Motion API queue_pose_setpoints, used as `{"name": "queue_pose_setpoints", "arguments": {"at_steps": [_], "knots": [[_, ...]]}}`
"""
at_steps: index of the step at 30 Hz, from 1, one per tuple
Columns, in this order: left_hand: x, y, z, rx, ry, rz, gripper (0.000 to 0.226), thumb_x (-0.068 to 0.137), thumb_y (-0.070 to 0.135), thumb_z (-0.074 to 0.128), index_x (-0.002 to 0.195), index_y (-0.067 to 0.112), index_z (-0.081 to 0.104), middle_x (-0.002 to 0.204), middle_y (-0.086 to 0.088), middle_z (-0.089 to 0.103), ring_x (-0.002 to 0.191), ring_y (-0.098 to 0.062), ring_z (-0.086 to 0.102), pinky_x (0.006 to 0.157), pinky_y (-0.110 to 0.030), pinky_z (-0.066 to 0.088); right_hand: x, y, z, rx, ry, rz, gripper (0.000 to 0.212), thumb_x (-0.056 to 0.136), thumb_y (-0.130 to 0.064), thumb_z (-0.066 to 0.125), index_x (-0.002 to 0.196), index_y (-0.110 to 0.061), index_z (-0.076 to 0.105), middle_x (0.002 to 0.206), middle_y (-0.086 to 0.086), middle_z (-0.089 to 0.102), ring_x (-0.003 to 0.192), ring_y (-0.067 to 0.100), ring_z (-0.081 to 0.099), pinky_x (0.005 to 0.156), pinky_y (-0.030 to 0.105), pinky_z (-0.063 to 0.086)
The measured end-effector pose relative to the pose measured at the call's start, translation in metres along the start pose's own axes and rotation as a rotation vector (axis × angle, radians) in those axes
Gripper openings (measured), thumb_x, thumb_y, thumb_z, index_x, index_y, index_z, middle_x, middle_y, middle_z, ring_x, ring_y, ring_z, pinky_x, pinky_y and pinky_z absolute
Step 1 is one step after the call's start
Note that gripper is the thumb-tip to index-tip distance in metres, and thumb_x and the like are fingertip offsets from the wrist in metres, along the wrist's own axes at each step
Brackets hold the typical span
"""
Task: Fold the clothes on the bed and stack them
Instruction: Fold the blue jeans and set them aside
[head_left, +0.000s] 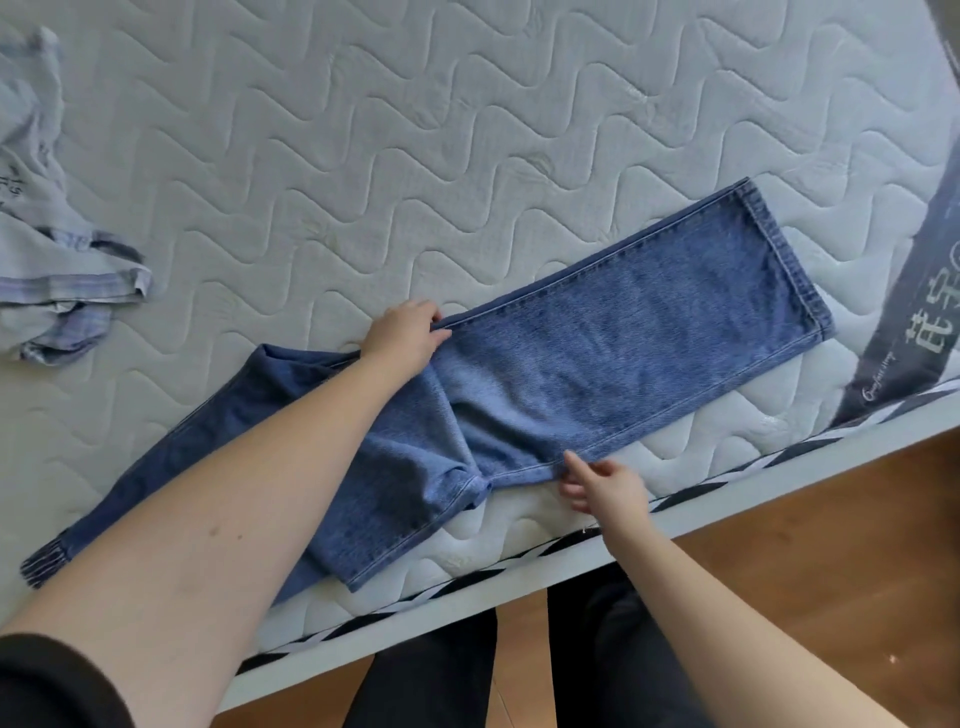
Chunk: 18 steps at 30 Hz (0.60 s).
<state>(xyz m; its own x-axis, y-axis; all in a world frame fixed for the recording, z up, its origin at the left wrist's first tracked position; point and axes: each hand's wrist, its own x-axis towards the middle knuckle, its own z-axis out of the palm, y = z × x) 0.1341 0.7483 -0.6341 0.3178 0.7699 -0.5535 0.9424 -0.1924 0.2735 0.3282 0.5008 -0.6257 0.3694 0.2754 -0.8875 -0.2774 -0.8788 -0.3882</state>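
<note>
I log jeans (597, 358) flat on bed (311, 156): left hand (405, 338) grasping their far edge, right hand (605, 486) pinching near seam.

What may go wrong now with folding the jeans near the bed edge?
The jeans lie close to the mattress edge, so part may slide off. The bunched fabric between the left hand and the right hand may be creased into the fold.
</note>
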Motion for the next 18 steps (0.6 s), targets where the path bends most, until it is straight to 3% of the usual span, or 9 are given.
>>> {"name": "queue_pose_setpoints", "arguments": {"at_steps": [4, 7, 9, 12, 16, 18], "knots": [[0.01, 0.018, -0.001, -0.102, -0.04, 0.05, 0.03, 0.091, 0.034, 0.066, 0.114, 0.016, 0.061, 0.116, -0.007, 0.062, 0.106, -0.027, 0.057, 0.088, -0.036, 0.046, 0.017, -0.027, -0.027, 0.23, 0.137, 0.004, 0.034, 0.092, -0.027, 0.068, 0.108, -0.002, 0.051, 0.08, 0.009, 0.06, 0.07, 0.019, 0.062, 0.063, 0.028, 0.056], [0.022, 0.04, 0.003, -0.104, -0.033, 0.035, 0.021, 0.092, 0.024, 0.065, 0.111, 0.017, 0.064, 0.113, -0.009, 0.066, 0.102, -0.028, 0.059, 0.081, -0.031, 0.044, 0.028, -0.037, -0.043, 0.272, 0.206, 0.017, 0.02, 0.091, -0.016, 0.068, 0.088, -0.002, 0.055, 0.073, 0.009, 0.055, 0.062, 0.018, 0.055, 0.057, 0.022, 0.055], [0.027, 0.05, 0.006, -0.082, 0.002, 0.005, 0.014, 0.092, 0.019, 0.063, 0.107, 0.018, 0.065, 0.111, -0.009, 0.066, 0.1, -0.028, 0.059, 0.077, -0.03, 0.04, 0.031, -0.039, -0.048, 0.29, 0.233, 0.031, 0.024, 0.089, -0.012, 0.07, 0.076, -0.008, 0.051, 0.072, 0.009, 0.056, 0.06, 0.018, 0.054, 0.062, 0.027, 0.054], [0.03, 0.058, 0.009, -0.065, 0.027, 0.011, 0.013, 0.094, 0.021, 0.061, 0.105, 0.015, 0.063, 0.111, -0.01, 0.064, 0.101, -0.031, 0.059, 0.077, -0.032, 0.04, 0.033, -0.04, -0.055, 0.322, 0.181, 0.06, 0.024, 0.09, -0.011, 0.069, 0.077, -0.009, 0.049, 0.072, 0.009, 0.055, 0.063, 0.019, 0.055, 0.069, 0.032, 0.052], [0.04, 0.084, 0.003, -0.151, -0.029, 0.116, 0.025, 0.092, 0.033, 0.065, 0.107, 0.013, 0.065, 0.107, -0.008, 0.067, 0.1, -0.027, 0.06, 0.079, -0.03, 0.042, 0.042, -0.051, -0.076, 0.425, 0.193, 0.001, 0.019, 0.092, -0.016, 0.067, 0.096, -0.005, 0.052, 0.081, 0.008, 0.055, 0.068, 0.015, 0.056, 0.067, 0.023, 0.052], [0.053, 0.11, 0.0, -0.173, -0.078, 0.169, 0.029, 0.091, 0.035, 0.066, 0.11, 0.014, 0.064, 0.109, -0.007, 0.068, 0.101, -0.024, 0.061, 0.084, -0.03, 0.044, 0.051, -0.063, -0.093, 0.507, 0.236, -0.039, 0.035, 0.092, -0.019, 0.068, 0.118, -0.002, 0.052, 0.099, 0.007, 0.057, 0.084, 0.015, 0.059, 0.077, 0.025, 0.052]]}}
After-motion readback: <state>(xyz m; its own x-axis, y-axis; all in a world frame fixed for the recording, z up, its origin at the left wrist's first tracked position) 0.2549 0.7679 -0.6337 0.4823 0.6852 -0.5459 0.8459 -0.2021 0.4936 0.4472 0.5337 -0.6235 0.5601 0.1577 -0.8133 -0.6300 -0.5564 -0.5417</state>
